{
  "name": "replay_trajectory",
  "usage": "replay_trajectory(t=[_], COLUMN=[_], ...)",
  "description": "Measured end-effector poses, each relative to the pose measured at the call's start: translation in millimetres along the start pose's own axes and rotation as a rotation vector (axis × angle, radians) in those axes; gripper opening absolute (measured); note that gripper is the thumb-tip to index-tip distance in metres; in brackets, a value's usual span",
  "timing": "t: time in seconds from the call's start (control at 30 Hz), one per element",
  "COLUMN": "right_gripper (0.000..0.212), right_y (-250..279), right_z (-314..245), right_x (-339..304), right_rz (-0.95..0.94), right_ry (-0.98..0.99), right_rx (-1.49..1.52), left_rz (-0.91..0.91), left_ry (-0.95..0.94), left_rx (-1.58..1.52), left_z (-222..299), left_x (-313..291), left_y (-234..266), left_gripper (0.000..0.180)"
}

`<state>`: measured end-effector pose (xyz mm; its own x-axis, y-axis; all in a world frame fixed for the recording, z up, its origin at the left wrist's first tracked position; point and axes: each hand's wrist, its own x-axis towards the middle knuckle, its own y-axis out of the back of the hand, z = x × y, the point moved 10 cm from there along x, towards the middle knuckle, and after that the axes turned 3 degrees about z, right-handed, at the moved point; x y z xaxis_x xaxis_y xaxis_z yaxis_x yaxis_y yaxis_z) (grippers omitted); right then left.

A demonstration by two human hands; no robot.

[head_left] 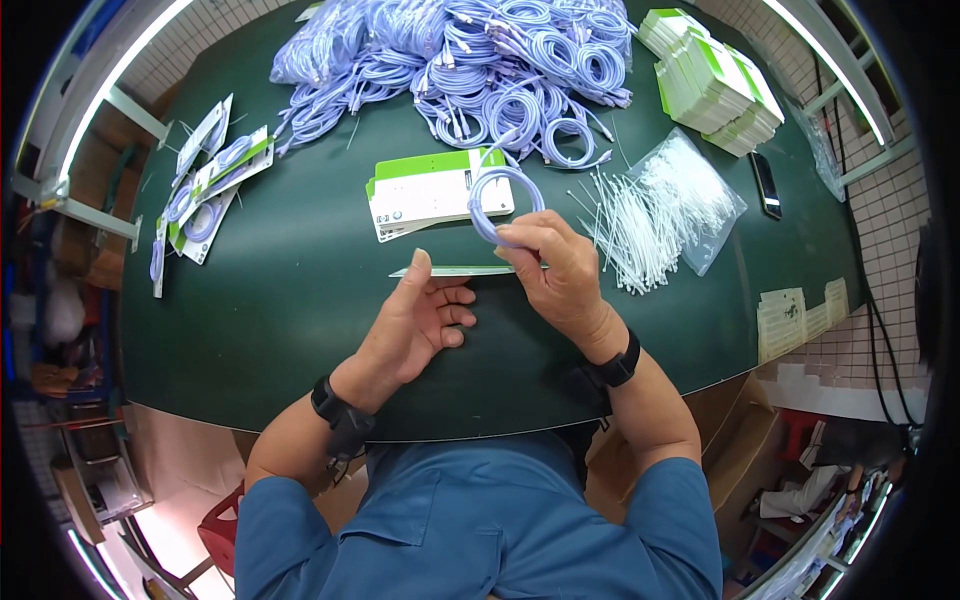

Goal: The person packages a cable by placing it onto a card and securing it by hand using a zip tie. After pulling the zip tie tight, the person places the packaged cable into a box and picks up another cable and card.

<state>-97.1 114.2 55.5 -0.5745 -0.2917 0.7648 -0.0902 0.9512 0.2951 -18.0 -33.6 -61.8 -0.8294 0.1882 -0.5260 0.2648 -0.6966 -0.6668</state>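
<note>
A coiled lilac cable is pinched between the thumb and fingers of my right hand, upright above the table. Just below the coil, a thin white and green card shows nearly edge-on. My left hand has its thumb against the card's left end, with its other fingers curled beneath. The card's right end meets my right fingertips; whether they grip it too is hidden. Behind the coil lies a small stack of white and green cards.
Bundles of lilac cables heap at the back. Cards with cables attached lie left. To the right are white cable ties by a plastic bag, stacked cards, a phone and taped paper.
</note>
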Motion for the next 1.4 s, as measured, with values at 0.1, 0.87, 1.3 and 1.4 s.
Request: replay_trajectory(t=[0.1, 0.87, 1.3, 1.4], right_gripper=[0.03, 0.034, 0.023, 0.027], right_y=[-14, 5, -18, -22], right_z=[-14, -4, 14, 12], right_x=[-4, 17, 5, 4], right_rz=[-0.135, -0.319, -0.299, -0.262], right_ry=[0.072, 0.029, -0.094, -0.09], right_rx=[0.012, -0.16, -0.103, -0.013], left_rz=[0.039, -0.258, 0.028, 0.094], left_ry=[-0.013, -0.483, -0.503, -0.518], left_rx=[-0.016, 0.422, 0.47, 0.435], left_z=[-4, 36, 41, 44], left_x=[1, 35, 43, 42], left_y=[3, -55, -30, -32], left_gripper=[0.031, 0.029, 0.031, 0.03])
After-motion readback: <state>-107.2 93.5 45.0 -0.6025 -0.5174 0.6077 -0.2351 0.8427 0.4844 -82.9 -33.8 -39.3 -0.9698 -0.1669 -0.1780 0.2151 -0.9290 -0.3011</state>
